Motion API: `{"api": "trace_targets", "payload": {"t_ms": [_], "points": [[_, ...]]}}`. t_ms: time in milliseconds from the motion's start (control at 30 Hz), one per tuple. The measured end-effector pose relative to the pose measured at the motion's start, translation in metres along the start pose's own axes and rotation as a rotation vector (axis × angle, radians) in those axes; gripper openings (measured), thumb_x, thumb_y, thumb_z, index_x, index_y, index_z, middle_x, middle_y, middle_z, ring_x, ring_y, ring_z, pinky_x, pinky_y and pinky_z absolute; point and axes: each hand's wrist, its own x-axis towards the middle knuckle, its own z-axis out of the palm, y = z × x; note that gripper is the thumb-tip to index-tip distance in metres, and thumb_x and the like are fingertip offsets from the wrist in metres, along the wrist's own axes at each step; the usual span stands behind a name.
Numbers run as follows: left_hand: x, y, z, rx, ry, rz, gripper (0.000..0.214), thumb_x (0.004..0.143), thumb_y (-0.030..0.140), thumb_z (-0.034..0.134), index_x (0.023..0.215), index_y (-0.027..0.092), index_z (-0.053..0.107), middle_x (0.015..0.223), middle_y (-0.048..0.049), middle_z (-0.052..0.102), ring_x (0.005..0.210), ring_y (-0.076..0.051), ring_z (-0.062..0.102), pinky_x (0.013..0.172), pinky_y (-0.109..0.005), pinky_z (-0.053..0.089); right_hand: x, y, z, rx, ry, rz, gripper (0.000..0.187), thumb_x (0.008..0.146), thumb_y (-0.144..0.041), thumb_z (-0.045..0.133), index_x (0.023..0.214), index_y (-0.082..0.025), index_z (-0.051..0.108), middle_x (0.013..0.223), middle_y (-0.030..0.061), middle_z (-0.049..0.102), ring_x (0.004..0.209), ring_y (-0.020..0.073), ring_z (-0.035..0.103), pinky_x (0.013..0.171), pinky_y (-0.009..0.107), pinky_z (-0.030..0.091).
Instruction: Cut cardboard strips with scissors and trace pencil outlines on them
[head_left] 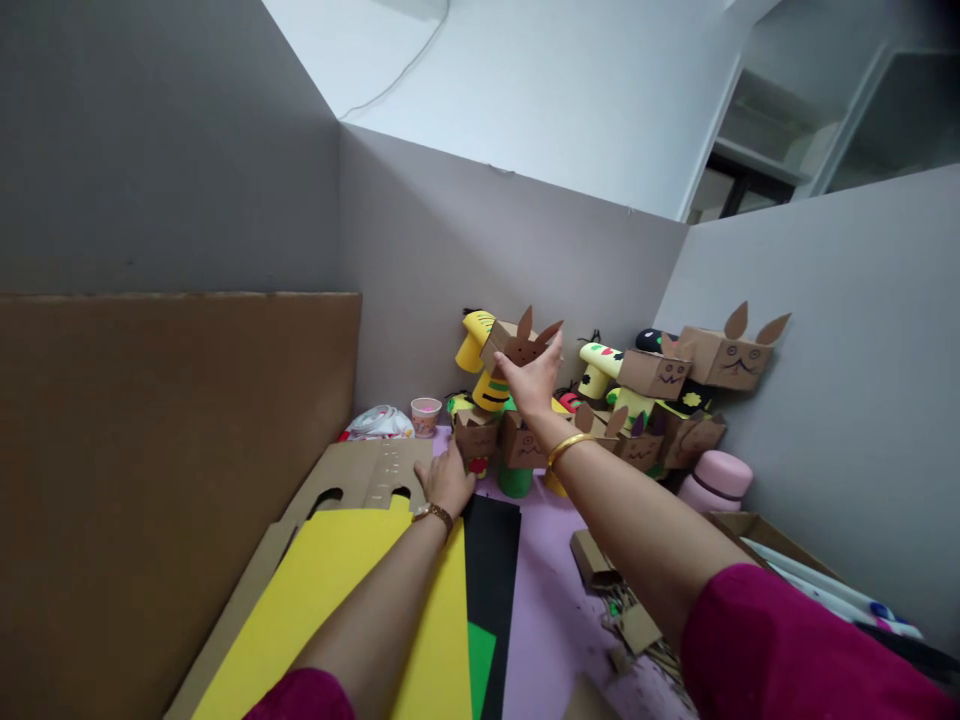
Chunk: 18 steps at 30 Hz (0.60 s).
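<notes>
Fingers of right hand clamp the eared cardboard box, held up over the heap of craft figures against the back wall, while left hand lies spread and flat on the cut cardboard sheet, just beside yellow paper and a small brown box.

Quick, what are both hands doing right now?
Left hand: open, resting on the cardboard.
Right hand: closed, holding the bunny box.
</notes>
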Motion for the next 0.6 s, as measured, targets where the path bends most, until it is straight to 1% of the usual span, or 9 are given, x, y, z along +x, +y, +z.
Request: {"api": "trace_targets", "payload": {"t_ms": [133, 233, 300, 433, 533, 600], "points": [[0.0, 0.012, 0.007, -0.081, 0.079, -0.085, 0.039, 0.086, 0.034, 0.055, 0.12, 0.017, 0.05, 0.121, -0.0092, 0.055, 0.104, -0.024, 0.056, 0.088, -0.048, 0.046, -0.005, 0.001, 0.004, 0.012, -0.001, 0.0, 0.106, 0.058, -0.035, 0.075, 0.14, -0.005, 0.015, 0.137, 0.0269, 0.037, 0.127, 0.0352, 0.034, 0.102, 0.048, 0.031], [0.003, 0.021, 0.017, -0.164, 0.141, -0.145, 0.04, 0.085, 0.033, 0.056, 0.122, 0.018, 0.049, 0.126, -0.01, 0.051, 0.109, -0.025, 0.053, 0.089, -0.049, 0.045, -0.002, -0.001, 0.001, 0.014, 0.006, -0.015, 0.105, 0.06, -0.038, 0.074, 0.141, -0.006, 0.014, 0.14, 0.0256, 0.034, 0.13, 0.0333, 0.031, 0.104, 0.047, 0.029], [0.005, 0.023, 0.023, -0.226, 0.16, -0.16, 0.041, 0.085, 0.033, 0.056, 0.123, 0.018, 0.048, 0.128, -0.0103, 0.049, 0.11, -0.026, 0.052, 0.089, -0.049, 0.045, -0.001, -0.002, -0.002, 0.014, 0.012, -0.017, 0.105, 0.061, -0.039, 0.073, 0.141, -0.005, 0.013, 0.141, 0.0251, 0.032, 0.131, 0.0321, 0.029, 0.104, 0.045, 0.029], [0.01, 0.018, 0.033, -0.345, 0.13, -0.15, 0.039, 0.085, 0.032, 0.056, 0.121, 0.018, 0.049, 0.123, -0.0097, 0.053, 0.104, -0.024, 0.056, 0.084, -0.045, 0.048, 0.0, -0.003, -0.006, 0.017, 0.017, -0.008, 0.105, 0.062, -0.038, 0.073, 0.14, -0.002, 0.013, 0.14, 0.0266, 0.033, 0.131, 0.0318, 0.03, 0.104, 0.044, 0.03], [0.014, 0.011, 0.036, -0.423, 0.072, -0.125, 0.036, 0.086, 0.031, 0.056, 0.119, 0.017, 0.051, 0.114, -0.0081, 0.058, 0.093, -0.02, 0.06, 0.077, -0.04, 0.052, -0.001, -0.002, -0.009, 0.018, 0.008, -0.02, 0.106, 0.06, -0.037, 0.074, 0.14, -0.002, 0.014, 0.139, 0.0261, 0.035, 0.13, 0.0312, 0.032, 0.105, 0.043, 0.029], [0.017, 0.007, 0.037, -0.466, 0.053, -0.098, 0.035, 0.086, 0.031, 0.056, 0.118, 0.017, 0.051, 0.112, -0.0077, 0.058, 0.092, -0.02, 0.061, 0.076, -0.039, 0.052, -0.001, -0.001, -0.012, 0.018, 0.009, -0.026, 0.106, 0.06, -0.036, 0.075, 0.14, -0.003, 0.014, 0.139, 0.0258, 0.035, 0.13, 0.0307, 0.032, 0.105, 0.042, 0.029]]}}
